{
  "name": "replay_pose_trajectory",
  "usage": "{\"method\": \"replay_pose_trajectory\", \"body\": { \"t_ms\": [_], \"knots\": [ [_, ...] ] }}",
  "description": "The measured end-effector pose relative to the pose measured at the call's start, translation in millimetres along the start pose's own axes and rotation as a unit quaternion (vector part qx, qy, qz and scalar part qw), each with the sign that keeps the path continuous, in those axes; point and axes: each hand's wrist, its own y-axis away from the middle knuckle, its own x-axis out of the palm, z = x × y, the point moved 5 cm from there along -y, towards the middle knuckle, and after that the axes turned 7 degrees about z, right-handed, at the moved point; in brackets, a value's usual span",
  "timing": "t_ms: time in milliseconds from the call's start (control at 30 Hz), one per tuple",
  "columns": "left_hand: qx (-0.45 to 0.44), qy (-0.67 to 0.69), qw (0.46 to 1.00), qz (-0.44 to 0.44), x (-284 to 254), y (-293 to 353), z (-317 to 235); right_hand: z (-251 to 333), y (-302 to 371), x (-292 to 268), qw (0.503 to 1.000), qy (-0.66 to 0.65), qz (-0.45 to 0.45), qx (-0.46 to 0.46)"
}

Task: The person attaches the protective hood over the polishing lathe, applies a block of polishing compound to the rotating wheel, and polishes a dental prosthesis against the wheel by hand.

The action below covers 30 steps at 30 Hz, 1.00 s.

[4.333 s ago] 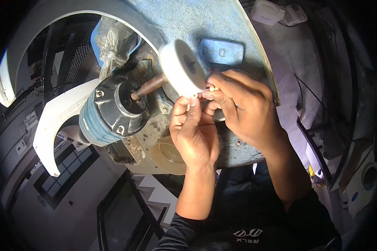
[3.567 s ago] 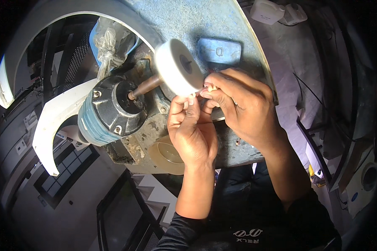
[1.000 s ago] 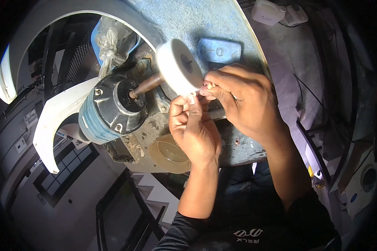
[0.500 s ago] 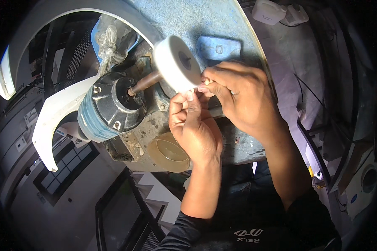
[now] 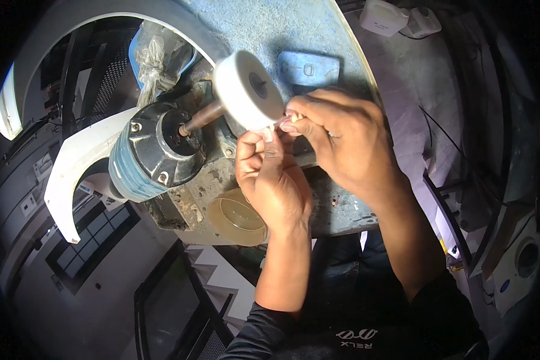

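A white buffing wheel [image 5: 234, 90] sits on a brown shaft [image 5: 203, 119] that comes out of a black and blue motor [image 5: 162, 144]. Against the wheel's lower right rim, my two hands meet fingertip to fingertip. My left hand [image 5: 277, 189] pinches from below, thumb up, close under the rim. From the right, my right hand [image 5: 354, 135] is closed, thumb against forefinger. Between them shows a small pinkish piece [image 5: 283, 122], mostly covered by the fingers and too small to name. Cream-coloured bits show at the right fingertips.
A shallow blue tray [image 5: 311, 69] lies behind my right hand on the worn blue tabletop [image 5: 258, 27]. A round translucent tub [image 5: 237, 219] stands left of my left wrist. White curved guards [image 5: 60, 180] and a blue container with plastic bags [image 5: 157, 60] are at the left.
The whole view has shifted slightly, so wheel, motor and hands appear a little further left. Both hands keep their pinch at the wheel's rim.
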Motion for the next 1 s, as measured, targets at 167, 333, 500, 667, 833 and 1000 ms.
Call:
{"method": "replay_pose_trajectory", "body": {
  "t_ms": [167, 333, 500, 667, 833, 1000],
  "knots": [
    [0.001, 0.000, 1.000, 0.000, -6, -4, 0, -1, -2, 4, 1.000, -0.019, 0.007, -0.002],
    [0.027, -0.012, 1.000, 0.002, -2, 0, -2, -2, -2, 2, 0.999, -0.051, 0.003, 0.000],
    [0.035, -0.016, 0.999, -0.007, -3, 0, -2, -4, -1, 5, 0.998, -0.034, -0.018, -0.041],
    [0.063, -0.022, 0.998, -0.001, 1, 2, -5, 0, -2, -2, 0.999, -0.035, 0.002, -0.019],
    [0.028, -0.036, 0.999, -0.021, -1, -2, -1, -4, -4, 0, 0.999, -0.013, 0.024, 0.018],
    [0.017, -0.047, 0.999, 0.004, -6, -5, -4, -7, -4, 7, 0.998, -0.067, 0.010, 0.013]
  ]
}}
